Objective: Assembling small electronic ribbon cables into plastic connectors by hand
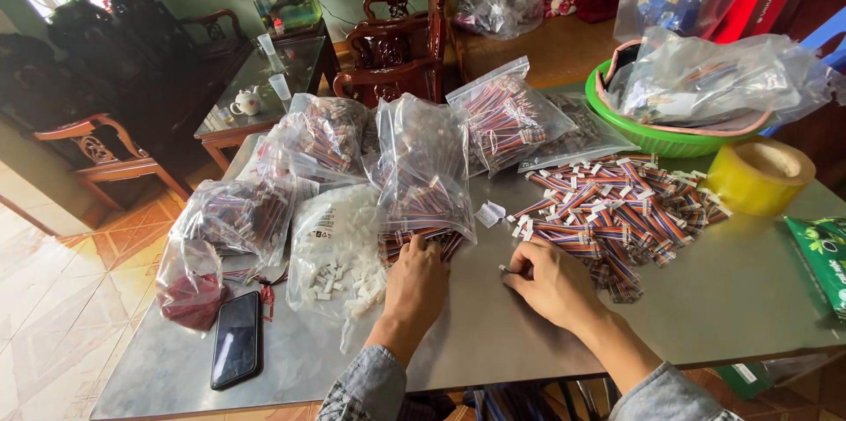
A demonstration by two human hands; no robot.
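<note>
Resting on the grey metal table [705, 306], the left hand [416, 284] has its fingers curled onto the mouth of a clear plastic bag of striped wire connectors [423, 183]. The right hand [551, 280] pinches one small wire connector [506, 270] between closed fingertips, beside the loose pile of striped connectors [626, 209]. A clear bag of white plastic housings [339, 249] lies left; a green plastic basin [670, 139] holds bagged parts.

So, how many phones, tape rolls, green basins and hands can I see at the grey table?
phone: 1
tape roll: 1
green basin: 1
hands: 2, left hand and right hand
Total: 5
</note>
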